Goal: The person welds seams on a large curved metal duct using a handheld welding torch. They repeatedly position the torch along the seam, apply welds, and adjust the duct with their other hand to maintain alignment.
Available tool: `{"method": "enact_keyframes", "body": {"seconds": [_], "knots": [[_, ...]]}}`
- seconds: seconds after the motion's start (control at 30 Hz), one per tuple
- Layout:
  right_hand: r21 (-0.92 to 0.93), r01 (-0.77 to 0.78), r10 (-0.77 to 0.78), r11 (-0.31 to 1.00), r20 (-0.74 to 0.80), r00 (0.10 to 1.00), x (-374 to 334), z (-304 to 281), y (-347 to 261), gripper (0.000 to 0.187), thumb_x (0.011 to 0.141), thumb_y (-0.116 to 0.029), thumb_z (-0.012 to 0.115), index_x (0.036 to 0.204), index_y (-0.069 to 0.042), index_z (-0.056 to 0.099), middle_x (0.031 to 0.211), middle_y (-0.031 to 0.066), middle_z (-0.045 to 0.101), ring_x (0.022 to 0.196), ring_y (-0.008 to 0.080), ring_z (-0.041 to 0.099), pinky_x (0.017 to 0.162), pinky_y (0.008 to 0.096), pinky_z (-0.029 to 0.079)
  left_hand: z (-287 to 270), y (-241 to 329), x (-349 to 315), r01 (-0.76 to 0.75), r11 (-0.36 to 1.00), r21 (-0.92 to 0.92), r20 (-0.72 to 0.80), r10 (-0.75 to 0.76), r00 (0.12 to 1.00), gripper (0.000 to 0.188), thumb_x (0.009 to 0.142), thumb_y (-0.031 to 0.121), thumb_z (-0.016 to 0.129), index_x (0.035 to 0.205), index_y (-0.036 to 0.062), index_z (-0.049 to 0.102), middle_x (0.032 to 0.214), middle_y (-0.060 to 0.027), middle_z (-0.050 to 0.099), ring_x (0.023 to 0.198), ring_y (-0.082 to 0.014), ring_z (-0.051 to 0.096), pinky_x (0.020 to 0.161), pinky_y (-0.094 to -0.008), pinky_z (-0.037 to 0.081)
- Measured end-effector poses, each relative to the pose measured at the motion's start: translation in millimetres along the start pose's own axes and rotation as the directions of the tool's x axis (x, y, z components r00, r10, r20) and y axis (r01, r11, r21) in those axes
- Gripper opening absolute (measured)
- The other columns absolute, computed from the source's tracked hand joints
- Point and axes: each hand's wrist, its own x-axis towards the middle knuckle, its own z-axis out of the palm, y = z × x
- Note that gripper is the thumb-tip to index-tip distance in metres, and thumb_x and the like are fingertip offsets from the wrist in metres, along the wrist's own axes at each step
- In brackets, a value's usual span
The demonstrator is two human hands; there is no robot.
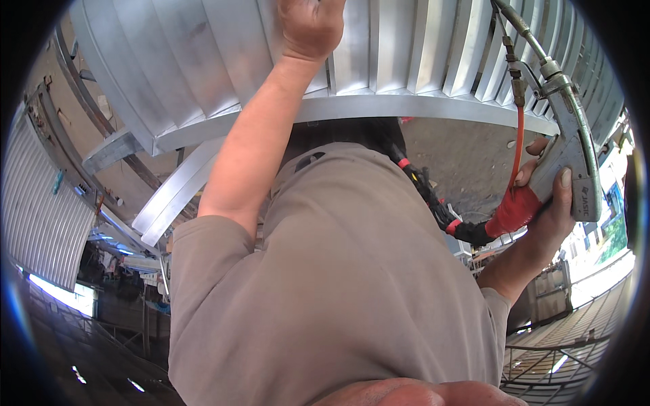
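A silvery metal panel with slanted slats (183,57) spans the top of the view, edged by a flat metal frame bar (406,106). My left hand (310,28) is over the slats at the upper edge. Its fingers are largely cut off, and whether it touches the metal I cannot tell. At the right, my right hand (563,196) is wrapped round the grey handle of a welding gun (558,145). The gun's metal neck points up and left over the slats. A thin orange hose (520,145) runs along it, and a red-wrapped cable (512,211) leaves the handle's lower end.
The thick black cable (433,196) with red bands passes in front of my body. Below the panel's left end, a flat metal bar (177,193) juts out at a slant. Corrugated sheeting (44,203) stands at far left. Dusty ground (453,152) shows beneath the frame.
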Motion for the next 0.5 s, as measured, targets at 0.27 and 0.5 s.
{"method": "enact_keyframes", "body": {"seconds": [0.27,0.5], "knots": [[0.044,-0.007,0.006,0.999,0.005,1.0,5,2,1,0.053,0.097,-0.032,0.061,0.127,0.012,0.057,0.104,0.0235,0.067,0.069,0.0206,0.066,0.062,0.0325,0.054,-13,57,37,0.219,0.596,0.772,0.2,-0.556,0.807,0.055,0.087,0.036,0.079,0.12,-0.0045,0.064,0.117,-0.026,0.069,0.11,-0.0414,0.067,0.096,-0.0486,0.054],[0.056,-0.011,0.013,0.998,-0.021,1.0,4,5,0,0.051,0.098,-0.027,0.058,0.129,0.013,0.055,0.104,0.0238,0.066,0.069,0.0209,0.065,0.063,0.0335,0.054,-3,54,50,0.21,0.422,0.882,0.113,-0.622,0.775,0.052,0.086,0.043,0.079,0.111,-0.0016,0.068,0.115,-0.025,0.07,0.111,-0.041,0.067,0.097,-0.0482,0.053]]}}
